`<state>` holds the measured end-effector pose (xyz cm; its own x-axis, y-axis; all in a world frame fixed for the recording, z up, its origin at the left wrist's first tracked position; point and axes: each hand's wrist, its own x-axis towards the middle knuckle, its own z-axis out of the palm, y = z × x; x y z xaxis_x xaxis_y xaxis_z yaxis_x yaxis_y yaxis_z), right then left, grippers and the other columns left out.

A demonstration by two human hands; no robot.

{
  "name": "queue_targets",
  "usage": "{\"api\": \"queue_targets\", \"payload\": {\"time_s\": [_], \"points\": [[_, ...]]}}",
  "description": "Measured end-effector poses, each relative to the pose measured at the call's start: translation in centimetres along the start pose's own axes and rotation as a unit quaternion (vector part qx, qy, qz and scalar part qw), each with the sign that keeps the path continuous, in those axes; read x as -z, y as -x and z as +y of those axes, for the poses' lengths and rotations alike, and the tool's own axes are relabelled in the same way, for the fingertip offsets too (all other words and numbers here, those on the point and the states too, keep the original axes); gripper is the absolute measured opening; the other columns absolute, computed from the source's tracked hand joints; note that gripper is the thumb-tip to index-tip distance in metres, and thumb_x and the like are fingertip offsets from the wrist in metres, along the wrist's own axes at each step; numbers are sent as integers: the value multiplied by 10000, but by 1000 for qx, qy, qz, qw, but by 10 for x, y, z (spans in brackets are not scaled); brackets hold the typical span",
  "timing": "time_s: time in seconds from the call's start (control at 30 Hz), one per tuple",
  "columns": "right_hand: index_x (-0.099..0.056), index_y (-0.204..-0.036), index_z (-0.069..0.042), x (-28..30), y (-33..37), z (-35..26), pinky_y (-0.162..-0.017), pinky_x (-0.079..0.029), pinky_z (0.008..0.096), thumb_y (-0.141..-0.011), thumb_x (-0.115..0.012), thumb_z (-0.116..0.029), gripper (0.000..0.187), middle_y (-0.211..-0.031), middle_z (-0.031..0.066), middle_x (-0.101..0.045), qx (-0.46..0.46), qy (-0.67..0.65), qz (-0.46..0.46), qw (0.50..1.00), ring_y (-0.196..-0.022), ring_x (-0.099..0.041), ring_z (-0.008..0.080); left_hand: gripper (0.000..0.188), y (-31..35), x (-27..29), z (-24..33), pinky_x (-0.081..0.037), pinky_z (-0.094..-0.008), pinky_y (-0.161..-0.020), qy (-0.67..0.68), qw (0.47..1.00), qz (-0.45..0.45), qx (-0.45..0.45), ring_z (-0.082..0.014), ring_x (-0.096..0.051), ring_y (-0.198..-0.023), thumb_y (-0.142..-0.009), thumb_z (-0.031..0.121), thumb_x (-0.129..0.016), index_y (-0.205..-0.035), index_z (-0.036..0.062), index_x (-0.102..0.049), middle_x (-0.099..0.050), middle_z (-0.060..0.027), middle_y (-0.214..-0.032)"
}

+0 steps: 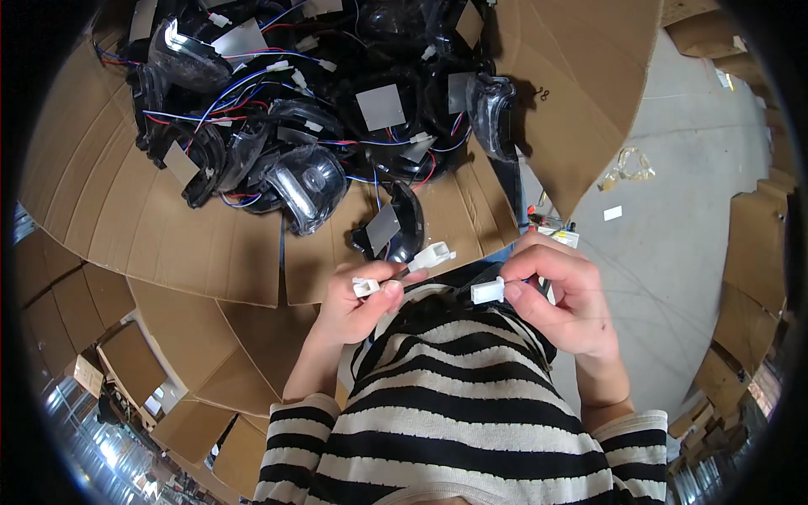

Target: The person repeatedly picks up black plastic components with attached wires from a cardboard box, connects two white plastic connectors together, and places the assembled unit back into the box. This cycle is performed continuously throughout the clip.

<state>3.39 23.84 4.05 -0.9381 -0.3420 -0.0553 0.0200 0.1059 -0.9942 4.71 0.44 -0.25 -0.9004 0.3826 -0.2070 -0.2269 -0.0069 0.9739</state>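
My left hand [358, 305] is closed, with a small white wire connector [365, 288] pinched at the thumb. A larger white connector [433, 255] sticks out past its fingertips; whether it is gripped or hangs from a wire is hard to see. Thumb and forefinger of my right hand [562, 290] pinch another white connector [486, 292], which points left toward the other hand, with a gap between them. Just beyond my left hand lies a black lamp unit [409, 220] with a grey square patch, on the cardboard flap [324, 265].
A heap of lamp units with clear lenses [311, 181] and red, blue and white wires fills the large cardboard box ahead. Its right flap [581, 93] leans outward. A bundle of yellowish cord [633, 164] lies on the grey floor. Cardboard boxes [753, 261] stand along both sides.
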Motion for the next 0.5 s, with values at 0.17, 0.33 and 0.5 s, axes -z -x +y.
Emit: {"api": "queue_targets", "payload": {"time_s": [0.17,0.33,0.5], "points": [[-552,-736,-9,6,-5,0,-480,-320,255,-703,-565,-1,37,-630,46,-476,22,43,-11,999,-552,-436,145,141,3,0,9,-366,-214,-412,49,996,2,73,-84,-484,-447,-799,32,-479,-884,-48,-558,-529,-53,-561],[-559,-741,-9,7,-9,2,-503,-342,282,-712,-559,-5,30,-632,54,-478,57,45,-36,997,-579,-450,179,128,-2,6,7,-363,-219,-415,-8,996,-88,-22,-102,-495,-453,-791,30,-486,-872,-21,-572,-557,-62,-601],[-561,-742,-10,5,-6,1,-513,-354,302,-702,-570,-17,42,-637,68,-477,51,32,-56,997,-594,-458,209,113,-1,8,8,-365,-232,-439,-41,992,-117,16,-101,-493,-474,-787,35,-489,-839,-4,-581,-590,-68,-654]]}}
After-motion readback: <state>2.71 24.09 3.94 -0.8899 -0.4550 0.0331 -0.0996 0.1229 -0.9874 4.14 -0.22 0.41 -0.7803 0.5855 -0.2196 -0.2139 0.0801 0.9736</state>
